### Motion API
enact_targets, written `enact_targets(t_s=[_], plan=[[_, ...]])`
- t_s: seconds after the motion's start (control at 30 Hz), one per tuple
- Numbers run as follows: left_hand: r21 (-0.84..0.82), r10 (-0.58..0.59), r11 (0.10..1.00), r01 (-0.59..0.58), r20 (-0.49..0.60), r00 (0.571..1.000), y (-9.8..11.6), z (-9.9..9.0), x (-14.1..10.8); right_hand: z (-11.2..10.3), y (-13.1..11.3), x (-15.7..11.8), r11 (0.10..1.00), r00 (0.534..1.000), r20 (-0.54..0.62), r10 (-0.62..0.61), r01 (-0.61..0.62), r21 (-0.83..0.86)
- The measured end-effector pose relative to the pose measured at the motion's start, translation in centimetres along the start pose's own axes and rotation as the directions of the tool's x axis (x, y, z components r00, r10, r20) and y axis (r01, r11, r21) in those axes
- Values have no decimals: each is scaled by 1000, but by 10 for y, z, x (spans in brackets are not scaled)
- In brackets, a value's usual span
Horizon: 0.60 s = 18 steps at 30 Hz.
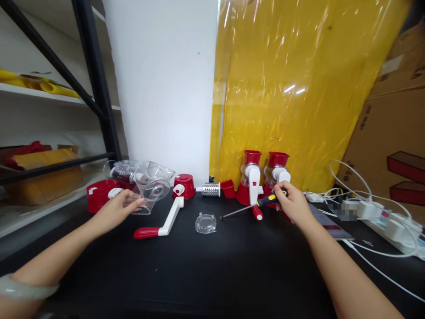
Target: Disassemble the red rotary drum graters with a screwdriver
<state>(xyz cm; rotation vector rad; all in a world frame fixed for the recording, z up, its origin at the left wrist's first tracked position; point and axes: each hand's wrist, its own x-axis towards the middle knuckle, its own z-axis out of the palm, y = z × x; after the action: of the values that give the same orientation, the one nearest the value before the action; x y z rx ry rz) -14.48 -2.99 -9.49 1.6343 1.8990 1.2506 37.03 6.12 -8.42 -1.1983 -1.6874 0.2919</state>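
My left hand is closed on a clear plastic grater housing, gripping its lower part at the left. In my right hand is a screwdriver with a yellow and black handle, its shaft slanting down to the left. Something small and dark sits at its tip; I cannot make out whether it is a screw. Just left of the tip lies a small clear plastic cover. Between the housing and that cover rests a white crank with a red grip.
Farther back are a red grater base, a metal grating drum and a red pusher. Two red-and-white rotary graters stand behind the screwdriver. A tablet, white cables and a power strip occupy the right; shelving stands left.
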Motion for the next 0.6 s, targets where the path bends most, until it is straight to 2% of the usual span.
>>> enact_targets(t_s=[0.07, 0.13, 0.23, 0.33, 0.4, 0.5, 0.57, 0.6], plan=[[-78, -70, 994, 72, 24, 997, -1, 2, 6, 0, 1, 0, 1000, 1000, 0, -4, 4, -17], [-54, -94, 994, 95, 20, 995, -1, 4, 10, -1, 1, 0, 1000, 1000, 2, 0, 0, -26], [94, -102, 990, 104, -30, 994, 0, 3, 12, -1, 2, 0, 1000, 1000, 8, 3, -3, -20], [287, -118, 947, 145, -109, 987, 6, 0, 9, -1, 3, 0, 1000, 1000, 8, -4, 4, -18], [417, -95, 898, 141, -129, 987, 12, -1, 6, -2, 3, 0, 1000, 1000, 5, -5, 5, -21], [650, -49, 753, 105, -103, 993, 20, 1, 2, -1, 2, 0, 1000, 1000, 4, -5, 5, -23], [733, -45, 672, 103, -98, 994, 22, 3, 2, -2, 2, -1, 1000, 1000, 3, -14, 14, -27], [744, -51, 659, 111, -102, 993, 22, 4, 3, -2, 2, -1, 999, 1000, 2, -20, 20, -30]])
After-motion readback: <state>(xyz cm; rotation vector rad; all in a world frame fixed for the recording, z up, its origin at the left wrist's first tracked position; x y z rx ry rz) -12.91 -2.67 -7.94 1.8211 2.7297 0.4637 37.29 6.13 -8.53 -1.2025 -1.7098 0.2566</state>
